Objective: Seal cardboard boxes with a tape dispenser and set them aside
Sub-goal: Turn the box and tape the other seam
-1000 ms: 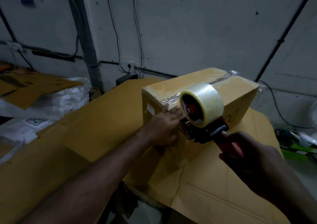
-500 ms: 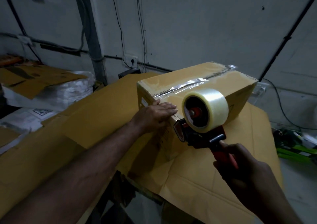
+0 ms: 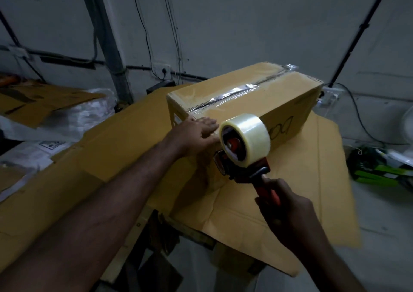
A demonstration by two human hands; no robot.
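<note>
A box (image 3: pixel 257 106) is sitting toward the far edge of the cardboard-covered tabletop (image 3: pixel 107 157), with clear tape (image 3: pixel 232 95) lying along its top seam. The left hand (image 3: pixel 196 135) is pressing flat, fingers straight, on the box's near end. The right hand (image 3: pixel 288 215) is gripping the dispenser (image 3: pixel 243 155) by its red handle, just beside the left hand.

Your cardboard box (image 3: pixel 279 99) is plain tan-brown, with black handwritten marks on 1 side and a glossy clear tape strip (image 3: pixel 234 91) along its top seam. Your tape dispenser (image 3: pixel 243 171) is red with black trim; its roll (image 3: pixel 252 135) is milky-clear. The cardboard sheets (image 3: pixel 111 146) beneath match the box. The wall (image 3: pixel 245 23) is grey-white, crossed by black cables (image 3: pixel 143 23).
</note>
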